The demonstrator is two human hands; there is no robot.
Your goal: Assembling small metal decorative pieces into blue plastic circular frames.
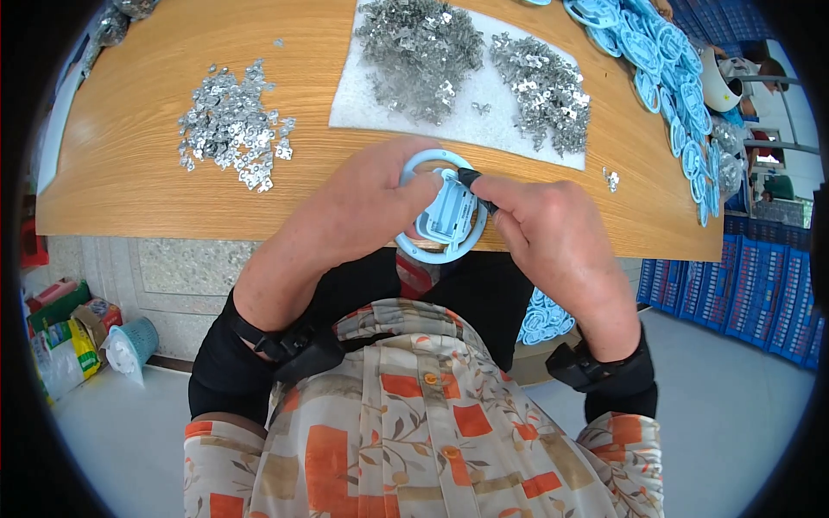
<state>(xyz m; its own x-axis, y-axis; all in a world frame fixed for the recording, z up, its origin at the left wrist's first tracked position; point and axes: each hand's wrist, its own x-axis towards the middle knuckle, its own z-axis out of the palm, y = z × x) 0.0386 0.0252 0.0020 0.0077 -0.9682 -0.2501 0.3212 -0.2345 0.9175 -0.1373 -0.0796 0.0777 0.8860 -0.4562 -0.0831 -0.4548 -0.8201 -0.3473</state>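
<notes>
Near the table's front edge, my left hand grips a light-blue plastic ring-shaped part by its left side, with the thumb lying over it. Inside the ring sits a moulded rectangular housing with a recessed middle. My right hand is closed at the ring's right side, its fingers curled in. A small black piece shows at its fingertips, against the upper right of the housing. I cannot tell whether it is held or worn on a finger.
Small metal plates lie in a heap at the left. Two more metal heaps rest on a white foam sheet. Many blue plastic parts pile along the right table edge. Blue crates stand beyond; a light-blue basket is on the floor.
</notes>
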